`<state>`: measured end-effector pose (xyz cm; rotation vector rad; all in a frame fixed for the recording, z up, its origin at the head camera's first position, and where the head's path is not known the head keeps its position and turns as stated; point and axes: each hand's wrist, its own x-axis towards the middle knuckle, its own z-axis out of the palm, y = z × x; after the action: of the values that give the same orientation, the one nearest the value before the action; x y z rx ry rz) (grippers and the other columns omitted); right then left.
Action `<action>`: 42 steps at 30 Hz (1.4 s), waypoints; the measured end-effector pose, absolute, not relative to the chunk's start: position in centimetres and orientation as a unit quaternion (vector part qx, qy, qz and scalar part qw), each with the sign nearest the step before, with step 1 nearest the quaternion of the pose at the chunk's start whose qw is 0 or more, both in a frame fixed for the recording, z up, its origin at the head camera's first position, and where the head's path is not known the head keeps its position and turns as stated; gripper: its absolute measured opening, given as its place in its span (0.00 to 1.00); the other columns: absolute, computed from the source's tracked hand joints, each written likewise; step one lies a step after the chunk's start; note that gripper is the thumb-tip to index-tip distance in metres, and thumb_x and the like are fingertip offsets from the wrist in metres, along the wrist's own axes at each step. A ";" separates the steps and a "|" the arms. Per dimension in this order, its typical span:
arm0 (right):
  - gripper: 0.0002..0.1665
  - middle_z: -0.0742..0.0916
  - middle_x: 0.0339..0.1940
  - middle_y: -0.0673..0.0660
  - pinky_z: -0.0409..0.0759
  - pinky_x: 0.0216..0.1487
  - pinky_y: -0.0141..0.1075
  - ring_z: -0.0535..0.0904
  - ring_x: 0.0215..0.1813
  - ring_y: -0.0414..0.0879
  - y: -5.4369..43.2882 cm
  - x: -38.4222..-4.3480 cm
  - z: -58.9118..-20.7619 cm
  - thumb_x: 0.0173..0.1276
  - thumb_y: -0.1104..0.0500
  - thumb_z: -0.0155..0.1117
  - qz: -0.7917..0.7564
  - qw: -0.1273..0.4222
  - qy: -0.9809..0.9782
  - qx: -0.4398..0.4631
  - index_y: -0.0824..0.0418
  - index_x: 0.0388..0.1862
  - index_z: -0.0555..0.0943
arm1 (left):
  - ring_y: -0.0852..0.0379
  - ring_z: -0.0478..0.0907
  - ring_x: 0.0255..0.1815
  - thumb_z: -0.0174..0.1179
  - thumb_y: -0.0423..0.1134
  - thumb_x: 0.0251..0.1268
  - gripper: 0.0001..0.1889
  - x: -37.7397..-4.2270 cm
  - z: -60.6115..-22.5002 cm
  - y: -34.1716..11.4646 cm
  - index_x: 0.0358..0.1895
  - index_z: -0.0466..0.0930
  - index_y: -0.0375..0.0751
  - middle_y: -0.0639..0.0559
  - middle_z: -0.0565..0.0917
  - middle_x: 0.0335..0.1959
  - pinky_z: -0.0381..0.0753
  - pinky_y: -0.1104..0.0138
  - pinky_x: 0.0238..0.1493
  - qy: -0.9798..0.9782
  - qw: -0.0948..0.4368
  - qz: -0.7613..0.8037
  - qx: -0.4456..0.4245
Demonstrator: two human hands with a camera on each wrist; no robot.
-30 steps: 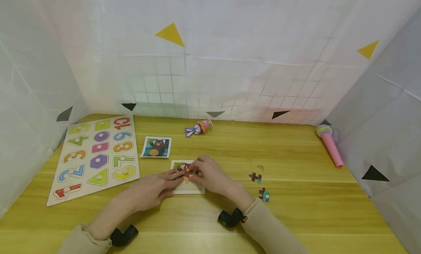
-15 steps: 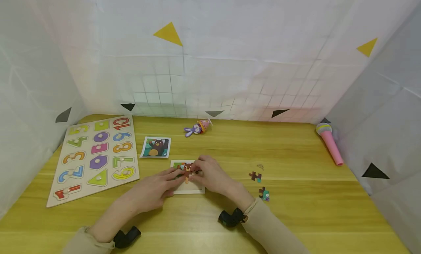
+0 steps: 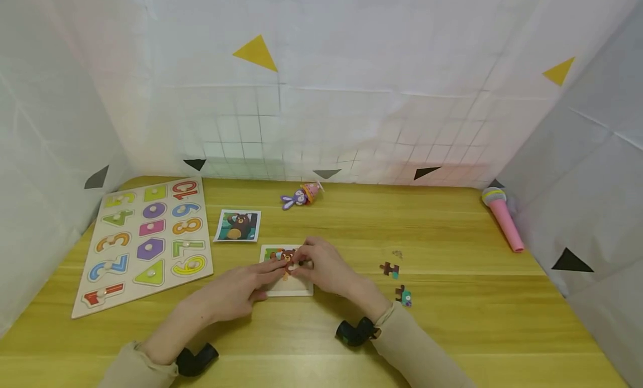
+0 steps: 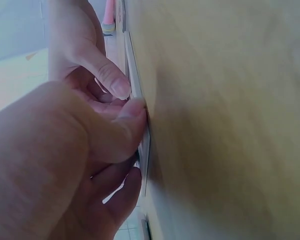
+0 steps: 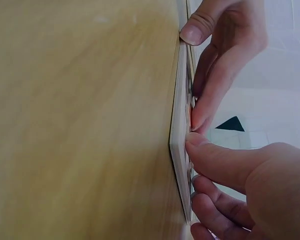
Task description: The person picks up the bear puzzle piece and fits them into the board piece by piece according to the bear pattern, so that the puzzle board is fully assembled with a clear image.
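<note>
A small white-rimmed puzzle tray [image 3: 288, 293] lies on the table, holding a partly covered bear jigsaw [image 3: 288, 255]. My left hand [image 3: 236, 290] reaches in from the left, its straight fingers pressing on the jigsaw. Its thumb [image 5: 192, 34] rests at the tray's near edge in the right wrist view. From the right, my right hand [image 3: 326, 268] pinches a puzzle piece [image 3: 302, 263] between thumb and index finger, low over the tray. Most of that piece is hidden by the fingers.
Loose puzzle pieces [image 3: 389, 269] lie to the right of the hands. Behind the tray are a bear picture card [image 3: 238, 226] and a rabbit toy [image 3: 302, 196]. A number board [image 3: 145, 243] stands at left, a pink toy microphone [image 3: 504, 220] at far right.
My right thumb and index finger have shifted slightly on the jigsaw, and a dark spot now shows between them. The left fingers have straightened a little and lie closer together.
</note>
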<state>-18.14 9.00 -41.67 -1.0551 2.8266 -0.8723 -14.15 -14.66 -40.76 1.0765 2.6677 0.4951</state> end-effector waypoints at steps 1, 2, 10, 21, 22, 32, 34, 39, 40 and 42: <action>0.10 0.82 0.39 0.54 0.77 0.41 0.35 0.78 0.41 0.45 9.1 -18.1 -41.7 0.65 0.55 0.73 -0.278 0.001 0.900 -0.337 0.60 0.41 0.86 | 0.46 0.71 0.70 0.57 0.34 0.73 0.29 -14.1 -40.8 -14.6 0.75 0.66 0.46 0.52 0.61 0.79 0.77 0.52 0.64 0.909 0.110 0.164 0.367; 0.10 0.83 0.39 0.54 0.77 0.40 0.34 0.77 0.40 0.45 9.1 -18.1 -41.7 0.66 0.55 0.72 -0.278 0.004 0.900 -0.337 0.60 0.42 0.86 | 0.46 0.70 0.71 0.57 0.34 0.73 0.29 -14.1 -40.8 -14.6 0.75 0.66 0.45 0.52 0.61 0.79 0.76 0.52 0.65 0.910 0.109 0.158 0.368; 0.12 0.82 0.40 0.54 0.74 0.38 0.33 0.75 0.38 0.44 9.4 -18.0 -41.6 0.67 0.56 0.71 -0.275 0.015 0.899 -0.341 0.60 0.46 0.86 | 0.45 0.59 0.78 0.56 0.32 0.72 0.30 -13.9 -40.8 -14.3 0.76 0.64 0.45 0.51 0.60 0.79 0.65 0.48 0.73 0.916 0.101 0.143 0.362; 0.15 0.84 0.45 0.53 0.78 0.47 0.38 0.79 0.45 0.46 10.5 -17.9 -41.1 0.68 0.58 0.70 -0.311 0.057 0.887 -0.337 0.60 0.52 0.85 | 0.46 0.59 0.78 0.55 0.33 0.73 0.32 -13.7 -41.3 -14.4 0.78 0.59 0.47 0.50 0.59 0.80 0.64 0.48 0.74 0.919 0.097 0.148 0.352; 0.15 0.84 0.45 0.52 0.79 0.48 0.38 0.80 0.46 0.46 10.6 -17.9 -41.1 0.68 0.58 0.70 -0.313 0.060 0.887 -0.334 0.59 0.52 0.85 | 0.46 0.59 0.78 0.55 0.33 0.73 0.32 -13.7 -41.3 -14.4 0.78 0.60 0.47 0.51 0.59 0.80 0.64 0.48 0.74 0.919 0.096 0.147 0.353; 0.17 0.86 0.52 0.53 0.78 0.61 0.48 0.80 0.56 0.48 14.6 -17.8 -40.5 0.69 0.57 0.68 -0.346 0.073 0.890 -0.289 0.60 0.56 0.82 | 0.48 0.58 0.78 0.54 0.33 0.74 0.30 -13.9 -41.4 -14.4 0.77 0.62 0.46 0.55 0.58 0.80 0.63 0.49 0.75 0.917 0.091 0.141 0.361; 0.18 0.86 0.53 0.53 0.78 0.61 0.49 0.80 0.56 0.49 15.7 -17.8 -40.4 0.70 0.57 0.68 -0.348 0.070 0.893 -0.278 0.60 0.56 0.82 | 0.48 0.58 0.79 0.54 0.33 0.74 0.30 -13.9 -41.5 -14.4 0.77 0.63 0.46 0.55 0.58 0.80 0.63 0.50 0.75 0.917 0.091 0.141 0.362; 0.18 0.87 0.52 0.56 0.79 0.59 0.52 0.80 0.55 0.51 18.3 -17.9 -40.2 0.68 0.58 0.69 -0.344 0.044 0.895 -0.279 0.62 0.55 0.82 | 0.48 0.57 0.79 0.54 0.32 0.74 0.30 -13.8 -41.4 -14.4 0.77 0.62 0.46 0.55 0.58 0.80 0.61 0.50 0.76 0.917 0.093 0.144 0.359; 0.18 0.87 0.51 0.57 0.79 0.59 0.52 0.81 0.54 0.52 18.8 -17.9 -40.2 0.68 0.59 0.70 -0.344 0.039 0.896 -0.279 0.63 0.54 0.83 | 0.47 0.57 0.79 0.54 0.32 0.74 0.30 -13.8 -41.4 -14.4 0.77 0.62 0.47 0.55 0.58 0.80 0.61 0.50 0.76 0.918 0.094 0.144 0.358; 0.17 0.87 0.50 0.57 0.79 0.58 0.53 0.81 0.54 0.52 19.8 -17.9 -40.2 0.67 0.59 0.70 -0.342 0.033 0.897 -0.277 0.63 0.53 0.83 | 0.47 0.57 0.79 0.53 0.32 0.74 0.30 -13.8 -41.4 -14.3 0.78 0.61 0.47 0.55 0.58 0.80 0.61 0.49 0.76 0.918 0.098 0.145 0.355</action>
<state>-17.91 19.76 -40.17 -0.8516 2.7614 -1.0515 -13.76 -14.34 -41.40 1.0493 2.7172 0.4303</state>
